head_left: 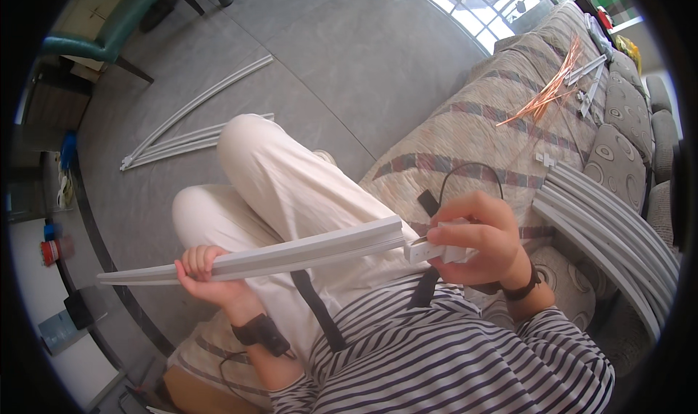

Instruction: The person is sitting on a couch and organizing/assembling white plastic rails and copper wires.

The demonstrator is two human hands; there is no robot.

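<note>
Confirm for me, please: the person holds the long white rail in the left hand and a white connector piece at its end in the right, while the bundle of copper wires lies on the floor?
Not quite. The head view shows the copper wires lying on the sofa, not the floor. The rest holds: left hand grips the white rail, right hand holds the connector piece.

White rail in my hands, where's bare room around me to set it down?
Bare grey floor lies beyond your knees, right of the rails on the floor. The sofa seat has a free patch between your right hand and the copper rods. It is crowded at your right, where the stacked rails lie.
</note>
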